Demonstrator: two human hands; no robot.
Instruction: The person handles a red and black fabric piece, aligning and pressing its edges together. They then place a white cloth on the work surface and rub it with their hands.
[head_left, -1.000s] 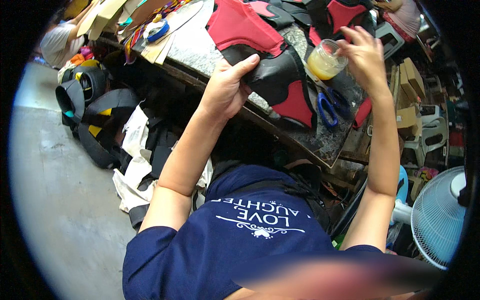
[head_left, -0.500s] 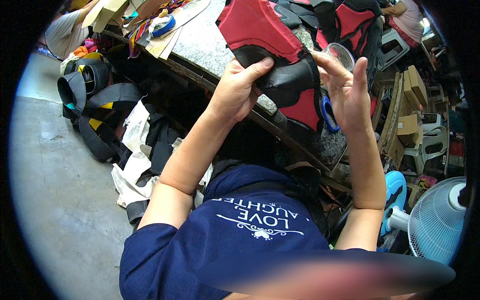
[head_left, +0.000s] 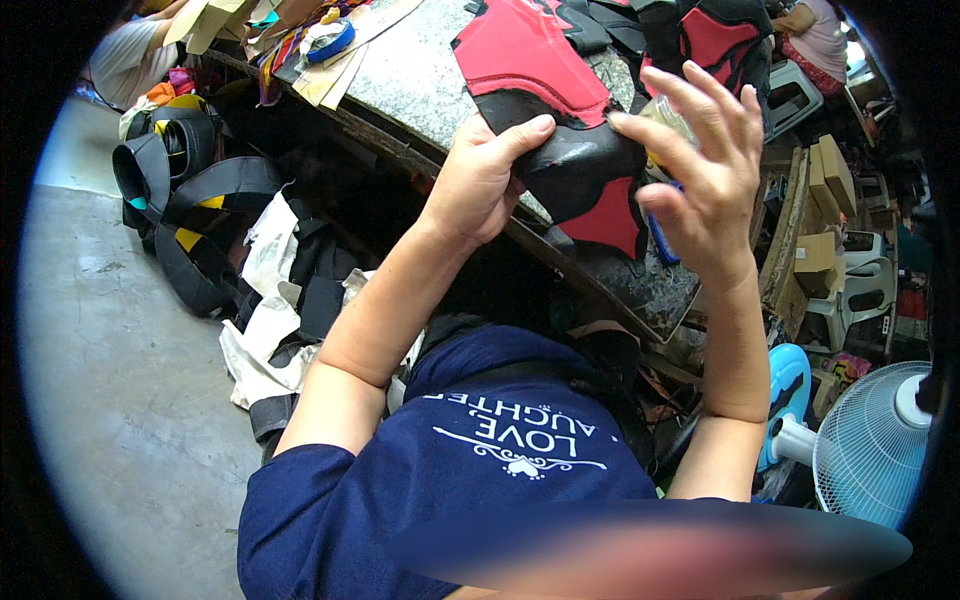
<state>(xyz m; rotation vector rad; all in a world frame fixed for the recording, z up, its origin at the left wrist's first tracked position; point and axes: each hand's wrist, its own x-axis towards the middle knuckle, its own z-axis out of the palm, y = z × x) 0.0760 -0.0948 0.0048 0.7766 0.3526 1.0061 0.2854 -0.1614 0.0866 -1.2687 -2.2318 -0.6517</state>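
My left hand (head_left: 485, 175) grips the left edge of a black and red shaped panel (head_left: 585, 175), thumb on top, at the near edge of the stone-topped workbench (head_left: 410, 75). My right hand (head_left: 705, 165) hovers at the panel's right side with fingers spread; its index fingertip touches the black part. A clear plastic cup (head_left: 668, 112) stands partly hidden behind that hand. Blue-handled scissors (head_left: 660, 243) lie on the bench just under the right hand.
A larger red panel (head_left: 520, 50) and a blue tape roll (head_left: 330, 40) lie farther back. Black straps (head_left: 170, 190) and white cloths (head_left: 265, 290) lie on the floor at left. A fan (head_left: 880, 440), cardboard boxes (head_left: 830, 200) and other people's shoulders (head_left: 120, 60) surround the bench.
My right hand held a cup of yellowish drink a second ago, set it down behind, and has come onto the panel. My left hand has lifted the panel's edge.
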